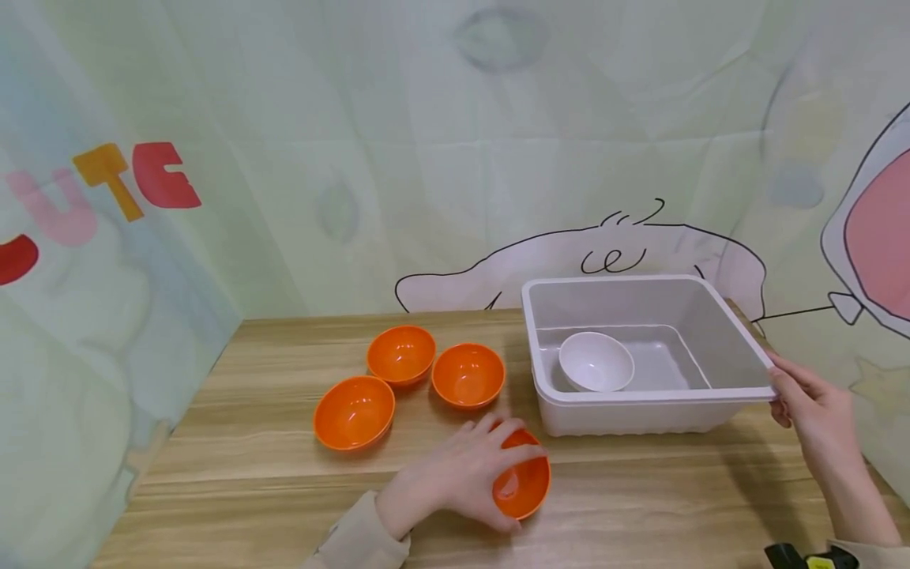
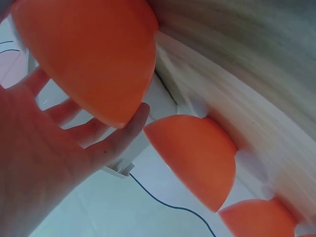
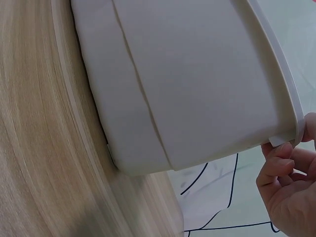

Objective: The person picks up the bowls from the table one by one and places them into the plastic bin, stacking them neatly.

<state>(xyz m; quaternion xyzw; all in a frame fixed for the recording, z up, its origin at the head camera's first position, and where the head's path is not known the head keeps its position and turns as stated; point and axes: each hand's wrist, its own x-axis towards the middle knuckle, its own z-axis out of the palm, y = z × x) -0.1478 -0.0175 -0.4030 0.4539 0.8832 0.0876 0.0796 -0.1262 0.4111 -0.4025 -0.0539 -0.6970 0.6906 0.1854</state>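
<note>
My left hand spans the mouth of an orange bowl near the front of the table, thumb at its near side and fingers across to the far rim. Up close in the left wrist view, that bowl lies against the fingers. At the right, my right hand pinches the rim corner of a pale grey plastic tub. Thumb and curled fingers of this hand show at the rim in the right wrist view. Inside the tub's left part rests a white bowl.
Left of the tub, three more orange bowls stand upright on the wooden table: one at the back, one nearer the tub, one at the left. A printed curtain hangs behind the table.
</note>
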